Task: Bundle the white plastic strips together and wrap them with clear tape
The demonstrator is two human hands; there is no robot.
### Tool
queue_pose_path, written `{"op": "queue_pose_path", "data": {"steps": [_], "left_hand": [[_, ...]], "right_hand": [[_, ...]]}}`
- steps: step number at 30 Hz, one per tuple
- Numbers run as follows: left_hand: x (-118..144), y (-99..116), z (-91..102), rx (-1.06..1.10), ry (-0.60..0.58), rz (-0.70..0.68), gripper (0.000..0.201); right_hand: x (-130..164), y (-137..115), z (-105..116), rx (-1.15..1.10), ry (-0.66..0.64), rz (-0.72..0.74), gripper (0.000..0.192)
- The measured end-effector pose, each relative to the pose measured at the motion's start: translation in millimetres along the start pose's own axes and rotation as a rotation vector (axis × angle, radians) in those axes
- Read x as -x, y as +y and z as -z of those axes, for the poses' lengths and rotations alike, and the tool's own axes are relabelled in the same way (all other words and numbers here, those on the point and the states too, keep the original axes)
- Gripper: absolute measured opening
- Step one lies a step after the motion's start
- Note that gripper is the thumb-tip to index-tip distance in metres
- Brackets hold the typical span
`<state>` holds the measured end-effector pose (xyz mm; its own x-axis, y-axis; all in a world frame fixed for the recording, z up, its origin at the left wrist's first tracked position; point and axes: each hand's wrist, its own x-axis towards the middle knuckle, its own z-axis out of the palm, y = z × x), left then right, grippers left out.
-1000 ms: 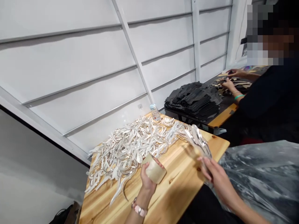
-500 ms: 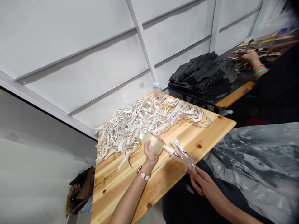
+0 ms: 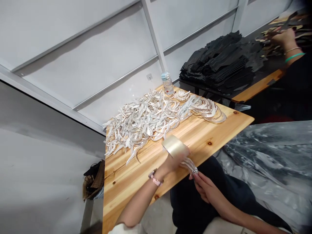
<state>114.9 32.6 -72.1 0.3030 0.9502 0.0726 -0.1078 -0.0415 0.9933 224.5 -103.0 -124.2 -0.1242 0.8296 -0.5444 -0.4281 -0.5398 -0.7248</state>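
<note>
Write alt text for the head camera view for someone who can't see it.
A person's left hand holds a roll of clear tape against a bundle of silvery curved strips held by the right hand, over a wooden table heaped with a pile of similar strips.

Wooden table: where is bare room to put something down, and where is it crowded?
The wooden table is bare along its near edge, left of the left hand and below the pile of silver strips. A smaller bare patch lies at the right corner, between the strips and the edge. The far half is crowded with strips and a water bottle.
</note>
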Motion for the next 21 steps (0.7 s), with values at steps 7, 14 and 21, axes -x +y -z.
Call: {"op": "queue_pose_path", "data": {"steps": [7,14,21], "left_hand": [[-29.5,10.1,33.8,0.490,0.296,-0.001,0.030],[-6.0,21.9,15.5,0.424,-0.170,0.195,0.041],[16.5,20.7,2.1,0.294,-0.455,0.441,0.037]], "right_hand": [[3.5,-2.6,23.9,-0.009,-0.005,0.193,0.055],[-0.5,-42.1,15.3,-0.103,0.017,0.343,0.046],[-11.4,-37.1,0.5,0.007,-0.026,0.271,0.053]]}}
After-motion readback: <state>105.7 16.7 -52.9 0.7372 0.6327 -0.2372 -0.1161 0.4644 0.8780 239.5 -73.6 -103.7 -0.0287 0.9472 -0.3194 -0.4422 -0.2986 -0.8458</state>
